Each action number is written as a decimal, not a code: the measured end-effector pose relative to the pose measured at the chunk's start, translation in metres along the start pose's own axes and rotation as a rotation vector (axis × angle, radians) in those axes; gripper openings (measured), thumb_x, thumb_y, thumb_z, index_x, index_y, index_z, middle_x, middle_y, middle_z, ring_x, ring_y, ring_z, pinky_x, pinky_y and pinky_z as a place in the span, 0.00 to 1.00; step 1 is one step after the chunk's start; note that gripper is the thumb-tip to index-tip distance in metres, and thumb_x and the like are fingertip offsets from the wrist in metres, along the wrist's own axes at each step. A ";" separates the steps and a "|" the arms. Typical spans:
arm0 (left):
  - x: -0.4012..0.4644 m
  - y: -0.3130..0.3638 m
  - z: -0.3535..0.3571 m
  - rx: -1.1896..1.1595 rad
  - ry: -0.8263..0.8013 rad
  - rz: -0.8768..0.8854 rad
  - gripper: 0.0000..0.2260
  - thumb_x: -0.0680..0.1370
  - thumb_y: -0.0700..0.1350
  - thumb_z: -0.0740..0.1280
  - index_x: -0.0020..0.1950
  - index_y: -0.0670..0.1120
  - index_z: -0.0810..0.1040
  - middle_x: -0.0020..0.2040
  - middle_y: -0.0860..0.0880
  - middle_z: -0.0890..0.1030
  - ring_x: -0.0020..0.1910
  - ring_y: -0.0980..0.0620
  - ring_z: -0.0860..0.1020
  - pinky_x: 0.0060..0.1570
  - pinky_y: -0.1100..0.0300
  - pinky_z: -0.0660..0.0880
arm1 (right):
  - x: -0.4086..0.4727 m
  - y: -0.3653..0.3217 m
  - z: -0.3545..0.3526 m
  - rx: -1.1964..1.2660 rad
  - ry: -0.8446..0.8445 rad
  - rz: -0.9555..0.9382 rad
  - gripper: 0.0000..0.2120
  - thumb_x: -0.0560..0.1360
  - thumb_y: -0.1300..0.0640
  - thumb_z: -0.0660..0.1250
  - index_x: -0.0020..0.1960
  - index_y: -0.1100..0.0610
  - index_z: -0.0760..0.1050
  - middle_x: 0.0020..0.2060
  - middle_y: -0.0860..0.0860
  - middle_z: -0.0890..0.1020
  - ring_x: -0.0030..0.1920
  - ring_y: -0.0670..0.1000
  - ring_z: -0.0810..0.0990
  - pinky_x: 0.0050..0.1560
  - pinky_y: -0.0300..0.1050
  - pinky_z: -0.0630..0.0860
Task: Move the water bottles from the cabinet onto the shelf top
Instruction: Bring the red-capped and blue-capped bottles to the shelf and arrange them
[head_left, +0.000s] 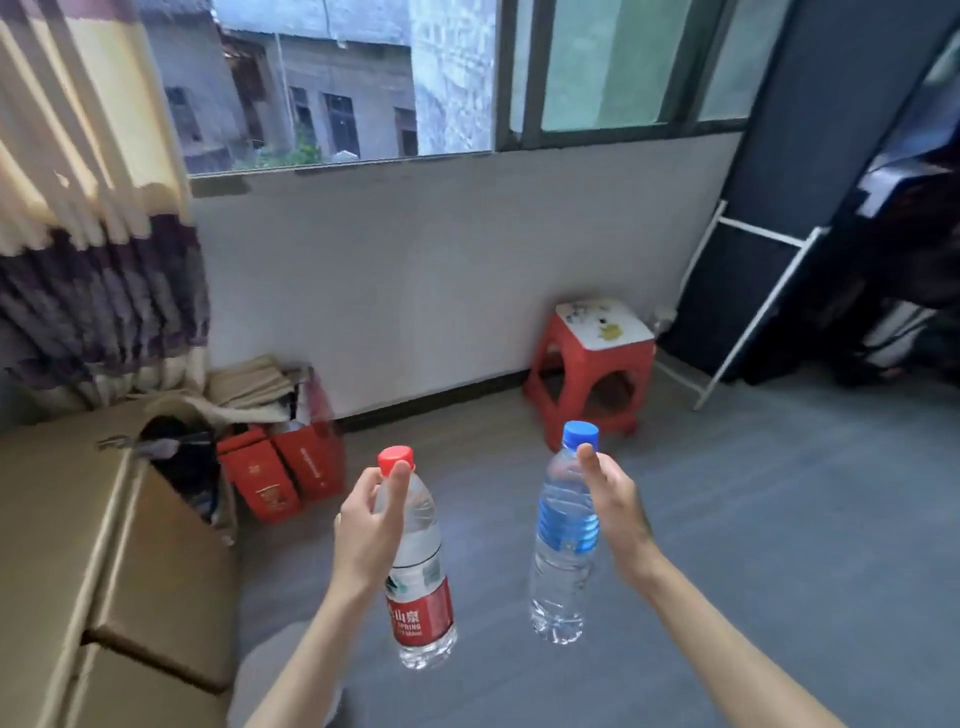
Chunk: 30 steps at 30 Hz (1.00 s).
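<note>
Bottles: clear plastic red-capped water bottle in left hand, blue-capped clear bottle in right hand, midair over grey floor.
Grip: both hands wrapped at shoulders.
Handling: full-looking, probably weighty, smooth, squeezable; hold mid-body.

Both forearms cut off by bottom edge, cardboard boxes cropped at left — dark wardrobe interior blurred.

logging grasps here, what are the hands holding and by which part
The left hand holds the red-capped bottle by its neck and shoulder. The right hand holds the blue-capped bottle by its upper body.
</note>
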<state>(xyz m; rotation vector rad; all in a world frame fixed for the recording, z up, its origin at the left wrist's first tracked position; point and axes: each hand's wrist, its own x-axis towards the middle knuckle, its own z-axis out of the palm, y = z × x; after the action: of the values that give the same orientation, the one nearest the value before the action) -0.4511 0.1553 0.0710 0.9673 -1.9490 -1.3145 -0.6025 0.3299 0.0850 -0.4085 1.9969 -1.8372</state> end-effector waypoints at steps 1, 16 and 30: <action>0.000 0.010 0.031 -0.022 -0.046 0.011 0.23 0.65 0.72 0.56 0.31 0.52 0.69 0.28 0.55 0.69 0.30 0.54 0.66 0.35 0.54 0.64 | 0.005 0.002 -0.032 -0.004 0.051 -0.007 0.23 0.71 0.38 0.62 0.45 0.59 0.77 0.40 0.49 0.80 0.40 0.44 0.77 0.38 0.26 0.70; 0.021 0.152 0.442 -0.088 -0.684 0.248 0.33 0.67 0.69 0.58 0.37 0.36 0.68 0.32 0.47 0.69 0.33 0.53 0.67 0.35 0.55 0.63 | 0.054 0.018 -0.380 0.064 0.803 0.087 0.15 0.77 0.48 0.59 0.36 0.54 0.73 0.36 0.46 0.77 0.40 0.45 0.75 0.43 0.37 0.67; 0.055 0.283 0.786 -0.090 -1.069 0.445 0.34 0.66 0.69 0.58 0.39 0.35 0.69 0.33 0.47 0.69 0.33 0.53 0.67 0.35 0.57 0.64 | 0.180 0.017 -0.625 0.136 1.137 0.140 0.21 0.66 0.34 0.62 0.36 0.53 0.73 0.37 0.48 0.77 0.41 0.47 0.75 0.47 0.44 0.67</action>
<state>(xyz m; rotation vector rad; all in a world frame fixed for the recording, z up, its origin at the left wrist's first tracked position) -1.1720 0.5801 0.0756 -0.3526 -2.5729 -1.7813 -1.0559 0.7962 0.0892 1.0223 2.3656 -2.3294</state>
